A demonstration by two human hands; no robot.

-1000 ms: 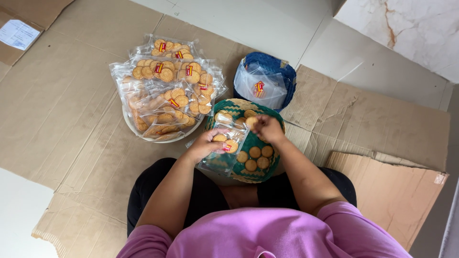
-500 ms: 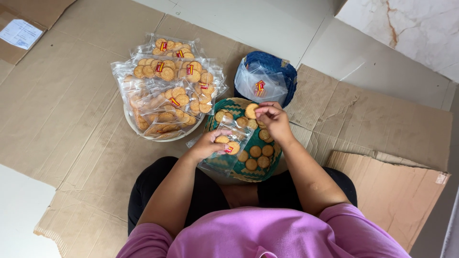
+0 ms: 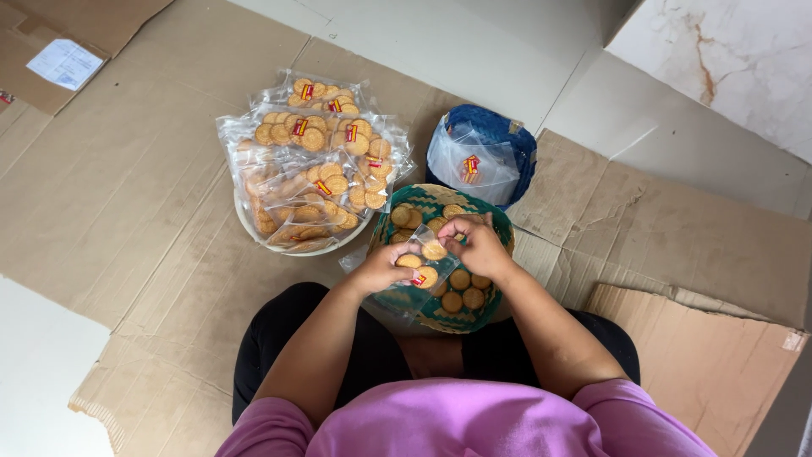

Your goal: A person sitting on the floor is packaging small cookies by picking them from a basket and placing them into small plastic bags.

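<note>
Clear bag (image 3: 420,264): over the woven basket (image 3: 499,227), already holding round biscuits.
Left hand (image 3: 382,269): closed on the bag's lower edge.
Right hand (image 3: 476,244): fingertips pinching a biscuit (image 3: 434,250) at the bag's mouth.
Filled packets (image 3: 311,169): heaped in a white bowl (image 3: 254,233), left of the basket.
Floor: flattened cardboard (image 3: 118,178).

This looks like a room in a home used for small-scale food packing, not a factory or shop. The work is done on the floor, on flattened cardboard (image 3: 127,195) spread over pale floor tiles (image 3: 474,51), beside a marbled wall (image 3: 727,59). A bowl (image 3: 296,250) piled with sealed bags of round biscuits (image 3: 317,161), a woven basket (image 3: 499,233) of loose biscuits and a blue basket (image 3: 507,135) of empty clear bags sit close together.
</note>
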